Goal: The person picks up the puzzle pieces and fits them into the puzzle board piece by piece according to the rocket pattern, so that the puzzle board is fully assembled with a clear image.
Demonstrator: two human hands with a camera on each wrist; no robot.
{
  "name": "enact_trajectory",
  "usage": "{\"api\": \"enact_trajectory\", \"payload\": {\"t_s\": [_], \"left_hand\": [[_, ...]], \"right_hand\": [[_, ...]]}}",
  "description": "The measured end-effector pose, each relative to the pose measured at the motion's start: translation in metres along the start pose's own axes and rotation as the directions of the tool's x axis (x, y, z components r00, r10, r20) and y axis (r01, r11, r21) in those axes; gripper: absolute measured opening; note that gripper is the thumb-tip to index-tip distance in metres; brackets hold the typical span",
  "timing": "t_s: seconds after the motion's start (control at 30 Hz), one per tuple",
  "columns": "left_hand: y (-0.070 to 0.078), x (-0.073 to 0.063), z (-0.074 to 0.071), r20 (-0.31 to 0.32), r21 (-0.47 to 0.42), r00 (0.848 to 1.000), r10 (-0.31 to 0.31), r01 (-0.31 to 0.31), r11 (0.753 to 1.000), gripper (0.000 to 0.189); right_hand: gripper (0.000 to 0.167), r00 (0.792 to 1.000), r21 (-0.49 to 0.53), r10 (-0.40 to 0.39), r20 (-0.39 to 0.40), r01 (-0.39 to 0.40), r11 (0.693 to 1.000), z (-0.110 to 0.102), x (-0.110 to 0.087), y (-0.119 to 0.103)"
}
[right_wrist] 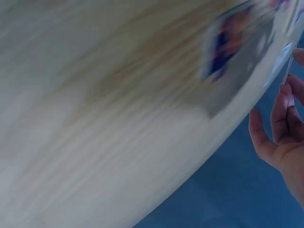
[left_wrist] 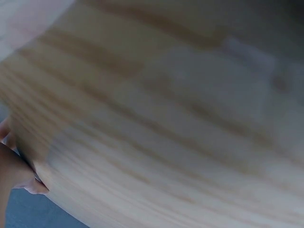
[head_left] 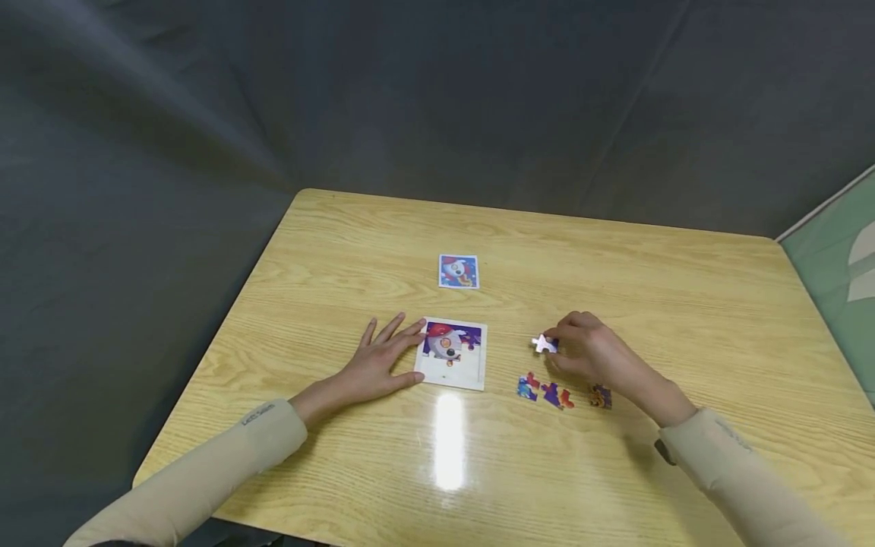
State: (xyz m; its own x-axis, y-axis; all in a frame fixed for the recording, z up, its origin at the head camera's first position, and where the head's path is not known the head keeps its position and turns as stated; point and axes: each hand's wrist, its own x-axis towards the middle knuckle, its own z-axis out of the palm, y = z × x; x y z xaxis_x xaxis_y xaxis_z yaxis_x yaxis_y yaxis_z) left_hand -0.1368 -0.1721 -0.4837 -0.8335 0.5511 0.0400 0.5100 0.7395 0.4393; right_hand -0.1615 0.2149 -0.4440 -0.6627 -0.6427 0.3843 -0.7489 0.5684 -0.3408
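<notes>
A white-framed puzzle tray (head_left: 465,376) lies on the table, its upper part filled with pieces showing a grey dog in a red hat. My left hand (head_left: 376,367) rests at the tray's left edge with the fingers spread and fairly straight. To the right of the tray, my right hand (head_left: 593,351) pinches a puzzle piece (head_left: 544,344) between thumb and fingers. In the right wrist view that piece (right_wrist: 287,70) appears edge-on at the fingertips of the right hand (right_wrist: 287,128). Only part of the left hand (left_wrist: 16,171) enters the left wrist view.
Loose puzzle pieces (head_left: 527,386) lie below the right hand, with another puzzle piece (head_left: 601,396) beneath its wrist. A small picture card (head_left: 459,272) of the dog sits beyond the tray. The wooden table (head_left: 342,251) meets a dark curtain (head_left: 478,106) behind it.
</notes>
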Motion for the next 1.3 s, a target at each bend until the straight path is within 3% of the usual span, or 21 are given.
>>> {"api": "enact_trajectory", "payload": {"t_s": [0.37,0.57,0.83,1.3], "left_hand": [[0.001,0.001,0.002,0.001,-0.001,1.0,0.014,-0.014,1.0,0.066],[0.001,0.002,0.001,0.007,0.001,1.0,0.019,-0.019,1.0,0.067],[-0.001,-0.001,0.0,0.006,0.012,1.0,0.004,-0.004,1.0,0.067],[-0.003,0.001,0.002,0.001,0.011,1.0,0.016,-0.016,1.0,0.067]], "right_hand": [[0.031,0.992,0.038,-0.089,0.09,0.085,0.996,0.03,0.049,-0.042],[0.031,0.991,0.04,-0.091,0.095,0.087,0.995,0.042,0.057,-0.047],[0.032,0.981,0.055,-0.083,0.175,0.075,0.996,0.053,0.068,-0.052],[0.033,0.976,0.077,-0.033,0.214,0.017,0.997,0.061,0.071,-0.049]]}}
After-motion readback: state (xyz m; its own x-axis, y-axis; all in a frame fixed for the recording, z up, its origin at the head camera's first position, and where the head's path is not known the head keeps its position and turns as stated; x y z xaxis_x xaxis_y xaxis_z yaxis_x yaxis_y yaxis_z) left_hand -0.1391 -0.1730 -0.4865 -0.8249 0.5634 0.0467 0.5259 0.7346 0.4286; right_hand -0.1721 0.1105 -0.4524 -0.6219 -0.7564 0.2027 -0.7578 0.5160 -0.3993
